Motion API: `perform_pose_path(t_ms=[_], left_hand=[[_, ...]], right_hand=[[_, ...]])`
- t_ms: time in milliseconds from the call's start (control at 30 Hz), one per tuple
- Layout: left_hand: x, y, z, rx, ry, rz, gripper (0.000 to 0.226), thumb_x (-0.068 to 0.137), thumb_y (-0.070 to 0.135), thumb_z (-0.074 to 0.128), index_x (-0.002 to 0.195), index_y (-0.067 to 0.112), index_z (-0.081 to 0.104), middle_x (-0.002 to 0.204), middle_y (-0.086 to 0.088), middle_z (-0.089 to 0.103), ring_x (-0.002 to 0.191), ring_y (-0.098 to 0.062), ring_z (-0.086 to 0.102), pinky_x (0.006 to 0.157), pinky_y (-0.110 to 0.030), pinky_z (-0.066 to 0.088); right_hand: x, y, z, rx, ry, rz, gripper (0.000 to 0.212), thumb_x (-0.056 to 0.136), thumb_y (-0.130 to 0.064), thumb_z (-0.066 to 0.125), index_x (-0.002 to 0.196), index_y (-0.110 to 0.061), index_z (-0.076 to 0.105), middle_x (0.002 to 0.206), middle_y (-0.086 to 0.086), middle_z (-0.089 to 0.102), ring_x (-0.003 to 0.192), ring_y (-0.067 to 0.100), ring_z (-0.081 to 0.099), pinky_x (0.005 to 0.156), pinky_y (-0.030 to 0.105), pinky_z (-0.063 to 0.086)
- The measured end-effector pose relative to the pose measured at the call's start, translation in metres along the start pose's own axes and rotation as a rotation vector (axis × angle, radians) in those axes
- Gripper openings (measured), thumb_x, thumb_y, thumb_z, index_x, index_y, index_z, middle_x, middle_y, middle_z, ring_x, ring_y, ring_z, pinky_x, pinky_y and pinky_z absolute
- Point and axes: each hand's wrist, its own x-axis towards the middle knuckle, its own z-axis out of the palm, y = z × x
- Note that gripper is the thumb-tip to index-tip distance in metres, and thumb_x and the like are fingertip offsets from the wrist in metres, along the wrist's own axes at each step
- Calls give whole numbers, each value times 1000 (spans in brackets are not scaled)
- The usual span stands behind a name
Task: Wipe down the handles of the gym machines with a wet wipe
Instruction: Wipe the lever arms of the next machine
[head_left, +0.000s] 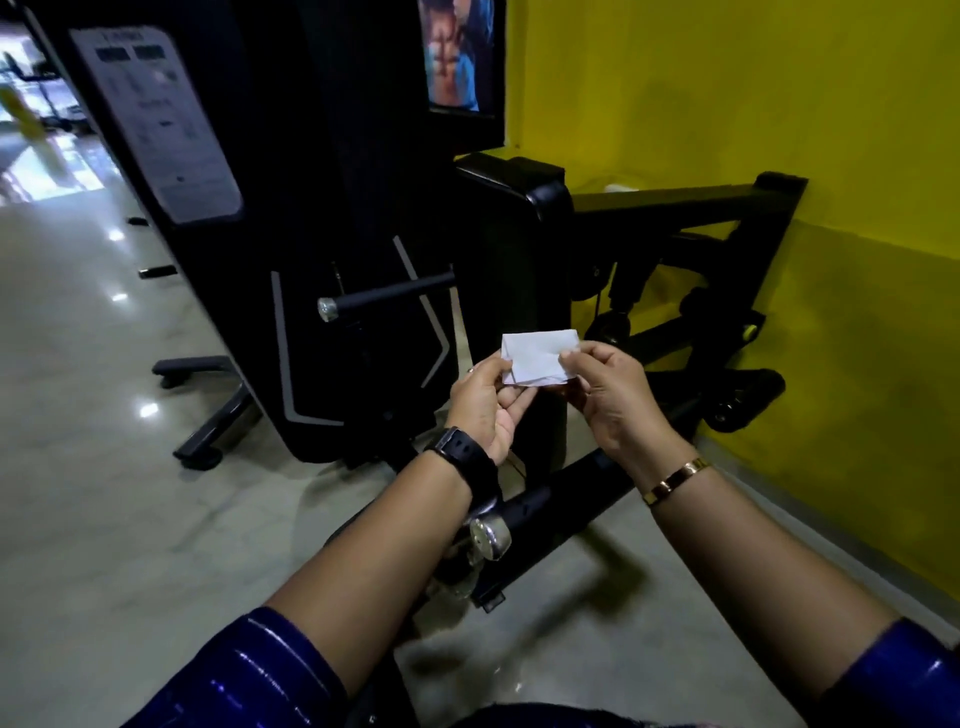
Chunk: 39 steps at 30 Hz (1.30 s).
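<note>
A folded white wet wipe (537, 356) is held up in front of me between both hands. My left hand (485, 402), with a black watch on the wrist, pinches its left edge. My right hand (610, 392), with a gold bangle on the wrist, pinches its right edge. Beyond the wipe, a black machine handle (387, 295) with a chrome end cap sticks out horizontally to the left. A second black handle (550, 501) with a chrome cap lies lower, under my left wrist, partly hidden by my arm.
The black gym machine (332, 208) with a grey instruction placard (156, 119) stands ahead on a glossy pale floor (93, 467). Its black frame arms (675, 208) reach right toward the yellow wall (779, 104). A poster (457, 52) hangs above. Machine feet (208, 400) jut left.
</note>
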Motion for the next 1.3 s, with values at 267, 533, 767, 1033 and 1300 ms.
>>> perform_pose_path(t_ms=[267, 533, 767, 1033, 1300], left_hand=[[-4, -1, 9, 13, 119, 174, 27, 96, -1, 45, 119, -1, 59, 93, -14, 73, 81, -17, 73, 75, -25, 59], [-16, -24, 30, -13, 279, 349, 30, 96, -1, 44, 122, 0, 59, 99, -15, 72, 81, -16, 72, 74, -23, 59], [-31, -43, 27, -11, 366, 385, 29, 96, 2, 46, 120, -1, 61, 100, -15, 72, 84, -18, 71, 84, -29, 58], [-68, -45, -15, 36, 535, 479, 32, 101, 22, 39, 106, 4, 66, 108, -14, 72, 102, -20, 70, 86, -27, 57], [-73, -101, -52, 118, 629, 360, 42, 104, 26, 31, 127, 3, 58, 134, -15, 58, 129, -23, 52, 115, -36, 34]], right_hand=[[32, -14, -3, 31, -261, 152, 9, 91, 5, 54, 88, -1, 61, 80, 11, 68, 68, 15, 68, 55, 20, 53], [47, -26, -19, 24, -495, 216, 8, 92, 3, 54, 92, -1, 61, 78, 6, 70, 65, 10, 68, 54, 17, 51], [42, -16, -32, -41, -651, 246, 15, 84, 5, 64, 90, -7, 59, 74, 0, 70, 69, 13, 68, 61, 25, 57], [15, 20, -32, -514, -692, -303, 16, 84, -5, 64, 83, -14, 51, 73, 1, 56, 65, 5, 51, 59, 23, 45], [-30, 105, -66, -1230, -1058, -1152, 42, 85, -6, 41, 120, -4, 63, 122, 14, 64, 115, 28, 61, 101, 43, 46]])
